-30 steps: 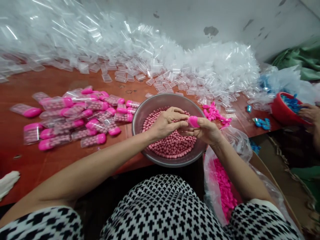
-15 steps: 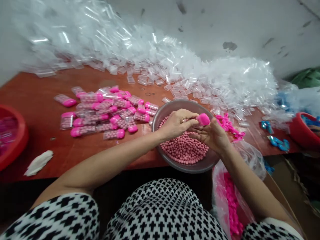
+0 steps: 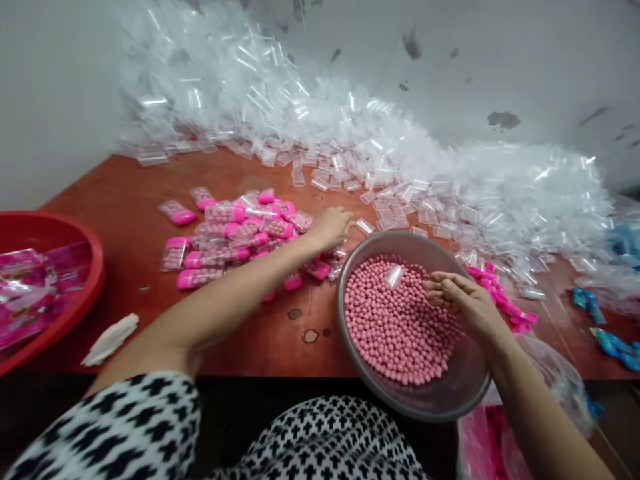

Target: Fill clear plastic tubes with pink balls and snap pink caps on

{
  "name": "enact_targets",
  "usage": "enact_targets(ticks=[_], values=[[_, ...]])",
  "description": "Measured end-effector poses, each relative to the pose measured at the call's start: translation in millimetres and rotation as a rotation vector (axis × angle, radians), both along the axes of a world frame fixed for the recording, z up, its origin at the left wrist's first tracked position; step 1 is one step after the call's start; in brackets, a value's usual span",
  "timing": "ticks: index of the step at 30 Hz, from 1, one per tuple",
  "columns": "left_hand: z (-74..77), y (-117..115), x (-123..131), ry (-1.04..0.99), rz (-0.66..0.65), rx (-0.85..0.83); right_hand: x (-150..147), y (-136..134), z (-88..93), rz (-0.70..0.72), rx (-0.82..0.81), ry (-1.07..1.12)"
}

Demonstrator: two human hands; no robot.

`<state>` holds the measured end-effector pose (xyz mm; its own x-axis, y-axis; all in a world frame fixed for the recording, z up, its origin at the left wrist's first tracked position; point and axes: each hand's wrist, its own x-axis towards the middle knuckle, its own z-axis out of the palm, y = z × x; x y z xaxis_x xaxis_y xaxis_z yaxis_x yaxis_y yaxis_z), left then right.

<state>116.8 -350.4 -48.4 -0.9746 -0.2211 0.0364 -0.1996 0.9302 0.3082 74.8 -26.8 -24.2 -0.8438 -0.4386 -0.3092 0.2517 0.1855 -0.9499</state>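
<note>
My left hand (image 3: 330,228) is at the right edge of a pile of clear containers (image 3: 215,257) filled with pink beads and capped in bright pink. Its fingers are bent but apart, close to an empty clear container (image 3: 365,227) on the table; I see nothing held in it. Over the right side of a grey bowl (image 3: 370,371) hovers my right hand (image 3: 463,303), its fingers drawn together against the thumb. Whatever they hold, if anything, is hidden. Pink beads (image 3: 400,327) fill much of the bowl, and a clear container (image 3: 395,275) lies on top of them.
A large heap of empty clear containers (image 3: 310,120) lines the wall. Pink caps (image 3: 500,297) lie right of the bowl, above a plastic bag (image 3: 550,373). Blue pieces (image 3: 617,347) are farther right. At left are a red basin (image 3: 97,267) with pink packets and a white cloth (image 3: 111,339).
My hands have parted. The pink-capped container is no longer between them; my left hand has moved left to the filled pile, while my right stays over the bowl. The view has shifted left.
</note>
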Motion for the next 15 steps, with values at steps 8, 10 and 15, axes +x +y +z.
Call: enact_targets(ticks=[8,10,15], values=[[-24.7,15.3,-85.3,-0.167,-0.242,-0.066,-3.5,3.0,-1.8,0.01,0.097,0.044],[-24.6,13.0,-88.4,-0.194,-0.29,-0.093,-4.5,1.2,-0.5,0.018,0.091,0.066],[-13.3,10.2,-74.5,-0.203,-0.318,-0.186,-2.6,-2.9,2.3,0.025,0.014,0.165]])
